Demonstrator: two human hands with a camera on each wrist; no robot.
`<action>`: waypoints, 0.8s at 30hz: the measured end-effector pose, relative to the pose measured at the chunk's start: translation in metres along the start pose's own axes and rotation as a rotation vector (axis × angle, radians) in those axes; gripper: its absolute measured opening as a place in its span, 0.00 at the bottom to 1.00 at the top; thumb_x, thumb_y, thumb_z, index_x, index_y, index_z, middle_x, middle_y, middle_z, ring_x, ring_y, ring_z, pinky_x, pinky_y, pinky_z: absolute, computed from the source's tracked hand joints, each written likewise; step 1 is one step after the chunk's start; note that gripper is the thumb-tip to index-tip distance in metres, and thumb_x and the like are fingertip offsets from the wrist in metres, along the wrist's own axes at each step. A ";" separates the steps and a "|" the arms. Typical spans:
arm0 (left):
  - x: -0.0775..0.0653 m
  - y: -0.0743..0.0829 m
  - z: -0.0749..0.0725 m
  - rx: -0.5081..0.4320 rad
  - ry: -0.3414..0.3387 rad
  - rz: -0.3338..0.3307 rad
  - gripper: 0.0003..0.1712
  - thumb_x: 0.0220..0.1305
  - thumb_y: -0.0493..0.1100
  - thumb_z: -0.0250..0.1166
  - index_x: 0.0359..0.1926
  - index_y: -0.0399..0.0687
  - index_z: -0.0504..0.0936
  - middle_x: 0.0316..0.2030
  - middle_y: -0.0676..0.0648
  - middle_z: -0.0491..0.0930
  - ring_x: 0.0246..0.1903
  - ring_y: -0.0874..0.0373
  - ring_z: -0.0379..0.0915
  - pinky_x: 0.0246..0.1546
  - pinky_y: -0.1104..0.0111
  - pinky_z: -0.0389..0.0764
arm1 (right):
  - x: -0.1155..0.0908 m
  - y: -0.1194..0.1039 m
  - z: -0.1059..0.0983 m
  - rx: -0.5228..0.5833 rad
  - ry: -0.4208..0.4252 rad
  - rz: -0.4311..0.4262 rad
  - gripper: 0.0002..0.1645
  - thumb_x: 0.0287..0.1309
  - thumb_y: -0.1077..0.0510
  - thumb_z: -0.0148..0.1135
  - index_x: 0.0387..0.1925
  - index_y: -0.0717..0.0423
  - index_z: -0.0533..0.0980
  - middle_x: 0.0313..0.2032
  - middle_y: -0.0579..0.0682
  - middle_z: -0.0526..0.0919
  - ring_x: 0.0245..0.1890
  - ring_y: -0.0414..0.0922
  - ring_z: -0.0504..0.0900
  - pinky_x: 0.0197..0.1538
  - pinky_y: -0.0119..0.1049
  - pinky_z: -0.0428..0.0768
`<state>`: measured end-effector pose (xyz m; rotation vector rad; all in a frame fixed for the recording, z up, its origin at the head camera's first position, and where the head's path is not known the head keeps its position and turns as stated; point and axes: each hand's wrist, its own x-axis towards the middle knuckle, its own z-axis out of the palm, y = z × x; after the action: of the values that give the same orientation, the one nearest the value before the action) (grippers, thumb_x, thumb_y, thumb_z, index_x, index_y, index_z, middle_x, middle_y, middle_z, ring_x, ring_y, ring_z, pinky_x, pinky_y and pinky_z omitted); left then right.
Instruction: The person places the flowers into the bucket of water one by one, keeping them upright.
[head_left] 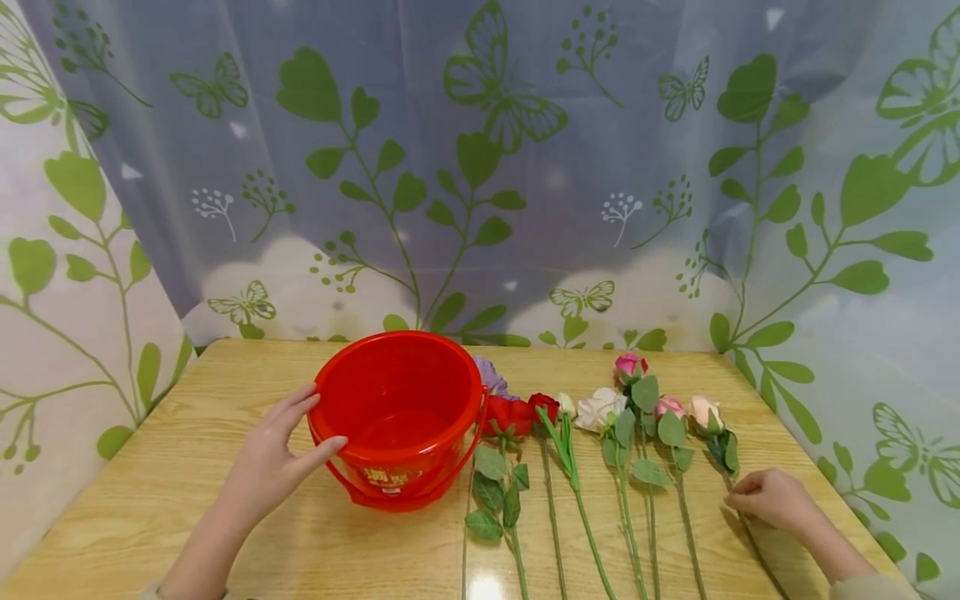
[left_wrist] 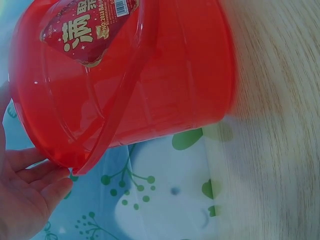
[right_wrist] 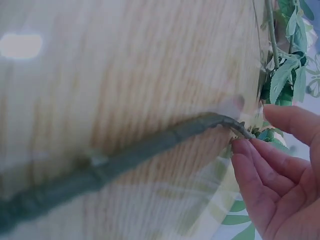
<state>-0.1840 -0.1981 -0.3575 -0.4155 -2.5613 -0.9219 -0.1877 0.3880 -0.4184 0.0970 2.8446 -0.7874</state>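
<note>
A red plastic bucket (head_left: 408,479) stands on the wooden table, its mouth facing up. My left hand (head_left: 273,458) holds its rim at the near left, thumb over the front edge and fingers farther back; the left wrist view shows fingertips (left_wrist: 60,187) at the rim beside the handle (left_wrist: 132,80). At the far right of the flower row, my right hand (head_left: 776,500) pinches the green stem (right_wrist: 150,150) of a pale peach artificial rose (head_left: 705,414) below its leaves. The rose's head points away from me.
Left of that rose lie a pink rose (head_left: 670,407), a deep pink rose (head_left: 631,367), a white flower (head_left: 602,410), a small red rose (head_left: 543,407) and a larger red flower (head_left: 506,417). A purple flower (head_left: 491,377) is partly behind the bucket. Patterned curtains (head_left: 420,208) surround the table (head_left: 150,492).
</note>
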 end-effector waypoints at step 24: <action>0.000 -0.001 0.001 -0.004 0.008 0.007 0.37 0.49 0.51 0.67 0.53 0.28 0.70 0.55 0.35 0.65 0.54 0.39 0.59 0.45 0.45 0.69 | 0.004 0.004 0.010 0.171 0.069 0.071 0.05 0.40 0.69 0.63 0.21 0.70 0.75 0.15 0.47 0.74 0.15 0.39 0.74 0.19 0.31 0.76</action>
<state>-0.1844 -0.1984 -0.3590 -0.4208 -2.5495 -0.9248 -0.1901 0.3865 -0.4294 0.2522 2.8143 -1.0299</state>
